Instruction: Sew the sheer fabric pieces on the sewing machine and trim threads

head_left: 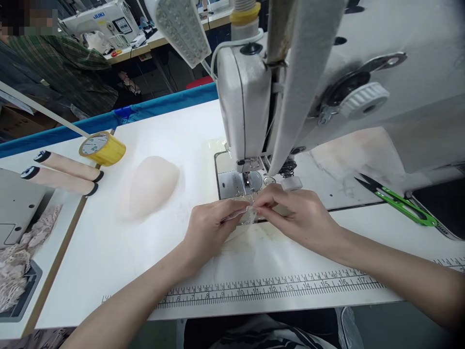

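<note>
Both my hands meet on the white table just in front of the sewing machine's (243, 106) metal needle plate (232, 183). My left hand (209, 230) and my right hand (296, 213) each pinch one end of a small, thin, pale strip of material (248, 212) between thumb and fingers. The strip is partly hidden by my fingertips, so I cannot name what it is. The presser foot (250, 172) stands just behind my fingers.
A pale foam cup pad (152, 186) lies left of the machine. A yellow tape roll (102, 148) and two pink tubes (61, 172) are further left, lace trim (18, 257) at the left edge. Green thread snips (403, 203) lie right. A ruler strip (276, 286) lines the front edge. Another person (54, 68) is behind.
</note>
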Motion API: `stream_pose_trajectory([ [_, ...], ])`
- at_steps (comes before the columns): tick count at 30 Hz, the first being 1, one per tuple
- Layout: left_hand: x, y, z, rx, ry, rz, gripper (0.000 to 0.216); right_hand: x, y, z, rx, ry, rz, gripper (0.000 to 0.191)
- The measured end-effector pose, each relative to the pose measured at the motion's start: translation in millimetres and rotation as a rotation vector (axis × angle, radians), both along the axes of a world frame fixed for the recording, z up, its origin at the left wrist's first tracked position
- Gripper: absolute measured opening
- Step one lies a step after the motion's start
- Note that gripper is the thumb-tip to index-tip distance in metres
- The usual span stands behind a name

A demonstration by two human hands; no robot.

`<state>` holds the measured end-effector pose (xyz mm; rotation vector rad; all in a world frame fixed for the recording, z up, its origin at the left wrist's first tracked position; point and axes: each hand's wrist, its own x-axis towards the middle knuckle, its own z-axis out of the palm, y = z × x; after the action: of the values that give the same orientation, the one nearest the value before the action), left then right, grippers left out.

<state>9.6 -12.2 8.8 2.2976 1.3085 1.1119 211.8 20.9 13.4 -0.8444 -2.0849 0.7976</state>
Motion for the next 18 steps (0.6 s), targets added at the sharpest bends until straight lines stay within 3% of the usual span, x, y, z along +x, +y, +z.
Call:
stream_pose_trajectory([
  [4, -0.5, 0.2, -1.6, 0.112, 0.074, 0.02, 0.006, -0.3, -0.5, 0.6, 0.041, -0.019, 0.016, 0.012],
  [18, -0.7, 1.2, -2.2, 0.202, 0.082, 0.023, 0.004, -2.0, -1.0, -0.1, 0.019, 0.014, 0.064, 0.012],
])
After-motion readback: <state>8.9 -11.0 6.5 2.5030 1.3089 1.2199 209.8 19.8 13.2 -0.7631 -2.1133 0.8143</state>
